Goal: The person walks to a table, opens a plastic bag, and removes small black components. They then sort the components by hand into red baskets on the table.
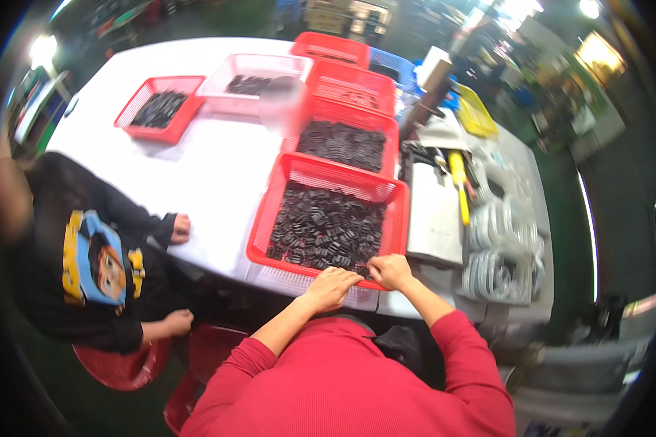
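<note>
A red plastic basket [401, 218] full of small black ribbed pieces [326, 226] stands at the table's near edge, right in front of me. My left hand [332, 288] lies over its near rim, fingers bent and close together. Just to the right, my right hand [390, 271] is curled at the basket's near right corner, its fingertips beside the black pieces. The two hands almost meet. Whatever the fingers pinch is too small or hidden to make out.
Behind stand more red baskets [396, 138], a pink basket [205, 86] and a smaller red basket [122, 116]. To the right lie a yellow-handled tool [459, 178], clear plastic coils [499, 277] and a yellow tray [476, 113]. A person in a black sweatshirt [135, 218] sits at left.
</note>
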The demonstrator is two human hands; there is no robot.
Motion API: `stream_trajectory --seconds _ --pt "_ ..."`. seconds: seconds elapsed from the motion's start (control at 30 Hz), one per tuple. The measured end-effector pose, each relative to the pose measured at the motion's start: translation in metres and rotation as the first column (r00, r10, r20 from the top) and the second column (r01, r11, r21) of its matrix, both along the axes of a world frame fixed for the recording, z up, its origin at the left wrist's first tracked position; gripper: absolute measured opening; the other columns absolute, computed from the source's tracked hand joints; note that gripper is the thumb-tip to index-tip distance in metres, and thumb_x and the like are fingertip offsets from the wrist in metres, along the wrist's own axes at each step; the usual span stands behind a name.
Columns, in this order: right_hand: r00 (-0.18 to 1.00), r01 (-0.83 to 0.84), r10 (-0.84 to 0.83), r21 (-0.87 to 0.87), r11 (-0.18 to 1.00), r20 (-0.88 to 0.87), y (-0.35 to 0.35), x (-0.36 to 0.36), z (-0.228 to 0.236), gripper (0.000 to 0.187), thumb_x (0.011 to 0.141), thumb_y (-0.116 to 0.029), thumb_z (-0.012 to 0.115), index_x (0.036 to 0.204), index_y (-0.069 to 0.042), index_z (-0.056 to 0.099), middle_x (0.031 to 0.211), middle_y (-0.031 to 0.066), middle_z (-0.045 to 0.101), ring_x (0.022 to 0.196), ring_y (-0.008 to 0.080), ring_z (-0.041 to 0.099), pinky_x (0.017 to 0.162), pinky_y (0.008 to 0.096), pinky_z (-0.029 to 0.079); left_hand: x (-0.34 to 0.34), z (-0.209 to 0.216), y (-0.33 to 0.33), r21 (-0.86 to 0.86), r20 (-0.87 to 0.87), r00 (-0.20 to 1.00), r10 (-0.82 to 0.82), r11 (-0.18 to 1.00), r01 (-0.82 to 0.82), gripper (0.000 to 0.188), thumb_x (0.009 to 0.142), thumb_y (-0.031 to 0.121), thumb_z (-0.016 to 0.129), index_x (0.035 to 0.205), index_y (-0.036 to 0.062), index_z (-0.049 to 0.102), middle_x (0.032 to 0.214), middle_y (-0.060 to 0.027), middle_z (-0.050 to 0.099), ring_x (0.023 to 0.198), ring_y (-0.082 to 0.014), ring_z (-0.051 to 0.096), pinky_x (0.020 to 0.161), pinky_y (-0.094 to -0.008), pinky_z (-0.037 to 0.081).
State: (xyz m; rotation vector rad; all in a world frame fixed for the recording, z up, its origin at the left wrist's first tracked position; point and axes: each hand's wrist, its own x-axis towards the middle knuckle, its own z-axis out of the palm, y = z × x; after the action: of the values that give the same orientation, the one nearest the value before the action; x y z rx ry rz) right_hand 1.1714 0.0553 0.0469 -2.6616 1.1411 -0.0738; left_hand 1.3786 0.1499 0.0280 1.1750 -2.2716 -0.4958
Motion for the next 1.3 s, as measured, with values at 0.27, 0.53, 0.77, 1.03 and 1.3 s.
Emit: stream_trajectory --seconds 0.27,0.53,0.77,1.03,1.3 --pt "0.965 0.024 -0.041 0.068 0.997 0.260 0.010 -0.023 0.006 0.018 0.077 -0.025 0.057 0.082 -0.012 0.068 0.076 0.0107 0.066 0.072 0.0294 0.064 0.065 0.0397 0.051 -0.025 0.014 -0.002 0.056 0.024 1.000 0.020 0.998 -0.021 0.023 0.087 0.028 0.056 0.105 0.0149 0.063 0.101 -0.0034 0.064 0.092 -0.0217 0.060 0.078 -0.0355 0.047" --pt "0.808 -0.144 -0.209 0.529 0.836 0.551 0.020 -0.075 0.047 0.026 0.079 -0.015 0.057 0.102 -0.007 0.063 0.089 0.0098 0.066 0.083 0.0197 0.063 0.077 0.0309 0.049 -0.045 0.027 0.000 -0.118 -0.202 0.948 0.244 0.955 -0.271 0.021 0.083 0.010 0.057 0.104 0.0077 0.060 0.107 -0.0090 0.061 0.111 -0.0300 0.052 0.097 -0.0404 0.039" --pt "0.947 -0.234 0.012 0.664 0.710 0.321 0.063 -0.228 0.019 0.032 0.080 -0.030 0.059 0.105 -0.011 0.064 0.093 0.0088 0.067 0.088 0.0252 0.063 0.079 0.0360 0.048 -0.119 -0.014 0.098 0.014 -0.504 0.481 0.717 0.564 -0.826 0.020 0.085 -0.003 0.044 0.100 -0.0019 0.058 0.101 -0.0143 0.060 0.097 -0.0267 0.058 0.088 -0.0326 0.044" --pt "0.992 0.045 0.052 0.705 0.708 -0.115 0.097 -0.318 -0.033 0.036 0.078 -0.031 0.061 0.109 -0.014 0.064 0.104 0.0089 0.066 0.100 0.0274 0.061 0.086 0.0381 0.047 -0.250 -0.106 0.224 0.760 0.289 0.714 0.638 0.301 -0.577 0.027 0.083 0.023 0.057 0.104 0.0098 0.066 0.099 -0.0178 0.066 0.100 -0.0316 0.061 0.087 -0.0360 0.047" --pt "0.991 0.129 -0.087 0.610 0.782 -0.098 0.107 -0.344 -0.074 0.031 0.077 -0.024 0.058 0.105 -0.013 0.065 0.107 0.0122 0.064 0.104 0.0302 0.059 0.089 0.0412 0.046 -0.229 -0.113 0.222 0.697 0.468 0.747 0.472 0.322 -0.641 0.028 0.084 0.024 0.054 0.106 0.0105 0.065 0.104 -0.0155 0.065 0.102 -0.0321 0.060 0.089 -0.0392 0.046"
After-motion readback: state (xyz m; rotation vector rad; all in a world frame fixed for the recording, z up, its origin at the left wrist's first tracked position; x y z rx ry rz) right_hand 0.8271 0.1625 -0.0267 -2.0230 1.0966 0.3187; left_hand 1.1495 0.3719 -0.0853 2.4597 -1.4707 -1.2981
